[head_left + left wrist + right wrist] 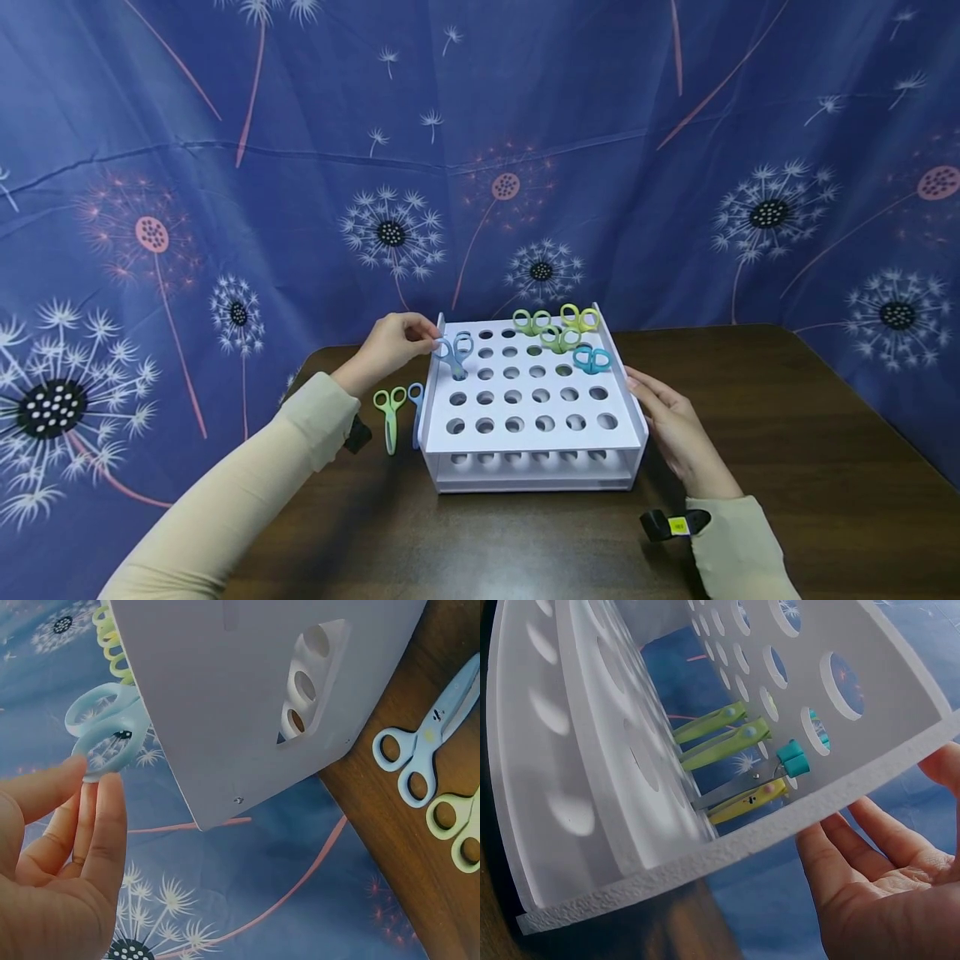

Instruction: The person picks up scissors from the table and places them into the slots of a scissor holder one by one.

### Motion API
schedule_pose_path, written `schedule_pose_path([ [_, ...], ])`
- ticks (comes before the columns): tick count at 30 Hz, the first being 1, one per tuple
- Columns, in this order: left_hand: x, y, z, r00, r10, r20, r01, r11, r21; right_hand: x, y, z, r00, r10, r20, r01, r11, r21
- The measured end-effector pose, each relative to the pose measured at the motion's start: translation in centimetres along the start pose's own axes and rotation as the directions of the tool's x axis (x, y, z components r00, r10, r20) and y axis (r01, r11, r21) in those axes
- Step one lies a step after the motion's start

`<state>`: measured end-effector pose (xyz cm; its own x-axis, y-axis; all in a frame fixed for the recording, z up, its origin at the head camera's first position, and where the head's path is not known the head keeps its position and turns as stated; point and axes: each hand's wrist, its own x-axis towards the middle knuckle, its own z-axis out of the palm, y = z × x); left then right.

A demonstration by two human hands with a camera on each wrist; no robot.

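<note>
A white rack (532, 479) with rows of round holes stands on the table. At its left side my left hand (393, 343) pinches one finger loop of light blue scissors (455, 358), between thumb and fingers. They stand loops up, over a hole in the left column. In the left wrist view the rack's side panel (202, 697) hides their blades. My right hand (675, 429) is at the rack's right side, fingertips against the panel, fingers extended. Two green scissors (532, 322), yellow scissors (589, 320) and teal scissors (592, 360) stand in holes at the back right.
Left of the rack, green scissors (390, 417) and another pair of blue scissors (424, 742) lie on the brown table (787, 417). A blue dandelion-print cloth (637, 208) hangs behind the table.
</note>
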<state>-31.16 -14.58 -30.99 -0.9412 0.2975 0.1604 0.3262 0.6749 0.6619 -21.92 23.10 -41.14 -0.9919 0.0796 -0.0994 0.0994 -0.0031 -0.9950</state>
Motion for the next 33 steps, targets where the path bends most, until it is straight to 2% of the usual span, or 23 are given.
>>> schedule_pose_path([
  [17,0.0,-0.3,0.6,0.998,0.052,0.038,-0.054,0.997,0.06,0.0,-0.1,0.0,1.0,0.013,-0.001,-0.013,1.0,0.003],
  [33,-0.1,-1.0,1.2,0.996,0.068,0.056,-0.07,0.997,0.035,0.0,0.0,0.0,1.0,0.004,-0.005,-0.004,1.0,0.0],
])
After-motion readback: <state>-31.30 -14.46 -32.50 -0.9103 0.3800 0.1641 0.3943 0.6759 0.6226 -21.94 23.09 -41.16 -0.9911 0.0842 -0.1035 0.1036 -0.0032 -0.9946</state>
